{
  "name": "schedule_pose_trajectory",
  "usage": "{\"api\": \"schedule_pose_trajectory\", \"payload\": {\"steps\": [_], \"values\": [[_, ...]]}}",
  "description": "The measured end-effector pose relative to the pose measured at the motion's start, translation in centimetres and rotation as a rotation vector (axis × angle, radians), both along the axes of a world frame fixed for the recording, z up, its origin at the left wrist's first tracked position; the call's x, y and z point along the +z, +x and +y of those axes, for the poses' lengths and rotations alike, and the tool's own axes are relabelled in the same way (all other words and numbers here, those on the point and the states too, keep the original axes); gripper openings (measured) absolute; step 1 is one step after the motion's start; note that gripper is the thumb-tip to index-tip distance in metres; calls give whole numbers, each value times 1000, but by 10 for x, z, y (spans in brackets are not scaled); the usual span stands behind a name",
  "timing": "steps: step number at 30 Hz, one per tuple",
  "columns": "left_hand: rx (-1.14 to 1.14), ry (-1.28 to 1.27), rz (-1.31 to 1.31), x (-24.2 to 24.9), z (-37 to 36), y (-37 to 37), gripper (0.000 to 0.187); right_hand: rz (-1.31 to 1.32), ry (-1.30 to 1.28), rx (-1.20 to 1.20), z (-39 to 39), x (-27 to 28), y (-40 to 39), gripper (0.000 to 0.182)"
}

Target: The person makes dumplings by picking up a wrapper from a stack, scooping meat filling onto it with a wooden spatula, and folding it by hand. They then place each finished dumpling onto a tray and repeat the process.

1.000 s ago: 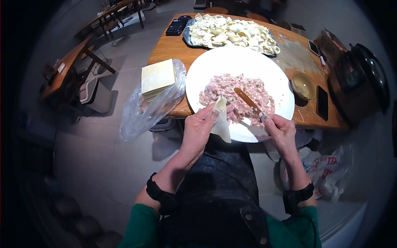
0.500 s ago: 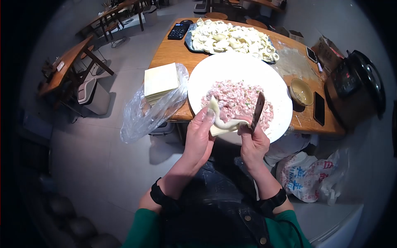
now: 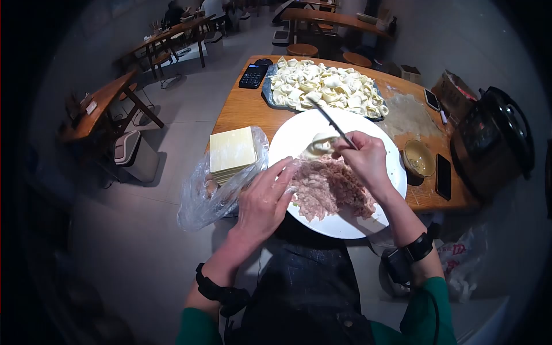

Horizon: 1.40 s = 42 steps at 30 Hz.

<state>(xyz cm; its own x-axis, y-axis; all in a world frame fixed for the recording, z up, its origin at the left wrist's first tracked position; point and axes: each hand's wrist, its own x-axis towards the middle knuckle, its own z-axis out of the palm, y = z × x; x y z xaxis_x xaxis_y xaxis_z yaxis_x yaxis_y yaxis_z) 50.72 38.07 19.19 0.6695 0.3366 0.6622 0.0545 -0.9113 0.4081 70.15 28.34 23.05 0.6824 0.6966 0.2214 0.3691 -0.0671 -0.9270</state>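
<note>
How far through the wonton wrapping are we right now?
Done: a tray piled with folded wontons. In hand: the right hand holds a folded wonton and spatula; the left hand is empty. Left: filling on the plate, stacked wrappers.

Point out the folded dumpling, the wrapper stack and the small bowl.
Folded dumpling [image 3: 319, 145], head view, its pale top.
Wrapper stack [image 3: 232, 150], head view, top sheet's middle.
Small bowl [image 3: 419, 159], head view, inside.

Dim, even indoor light, bright centre, heavy fisheye bend and dark vignette at soft, blurred edges.
</note>
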Motion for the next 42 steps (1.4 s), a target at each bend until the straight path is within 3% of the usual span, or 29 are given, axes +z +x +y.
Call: {"api": "schedule_pose_trajectory", "payload": {"steps": [1, 3, 8, 15, 18, 19, 20, 23, 24, 25, 29, 31, 33, 35, 39, 42], "values": [[37, 16, -18, 6, 14, -4, 52, -47, 13, -29, 10, 15, 19, 23], [173, 102, 6, 10, 46, -17, 37, -51, 32, -100, 21, 27, 42, 43], [273, 119, 262, 17, 82, -37, 11, 132, 210, -1, -7, -6, 25, 42], [246, 252, 340, 21, 96, -33, 6, 164, -25, 15, -118, -48, -6, 33], [347, -184, 350, 29, 101, -30, 19, 78, -80, 54, -157, -54, -13, 34], [330, -319, 179, 23, 115, -30, 18, 81, -87, 39, -164, -53, -15, 34], [300, -461, 15, 14, 130, -32, 17, -129, -129, 93, -172, -51, -18, 36], [-121, -1317, -589, 14, 137, -48, 27, -618, -283, 41, -195, -44, -28, 44], [-230, -1526, -609, 16, 132, -57, 32, -710, -305, 6, -201, -44, -28, 44], [-551, -1620, -573, 6, 135, -70, 35, -805, -319, -20, -206, -46, -26, 45], [-703, -1914, -608, 15, 55, -76, 37, -1005, -388, -89, -210, -50, -21, 45], [-779, -2009, -626, -3, 36, -83, 36, -1016, -369, -100, -206, -54, -23, 46], [-851, -2098, -649, -23, 16, -90, 36, -953, -557, -25, -205, -57, -26, 45], [-611, -2166, -665, -37, -5, -96, 38, -950, -492, -5, -206, -62, -26, 45], [-668, -2161, -529, -52, -34, -95, 39, -976, -357, -20, -196, -55, -18, 47], [-358, -2263, -326, -72, -47, -90, 41, -1036, -408, -20, -192, -59, -12, 47]]}}
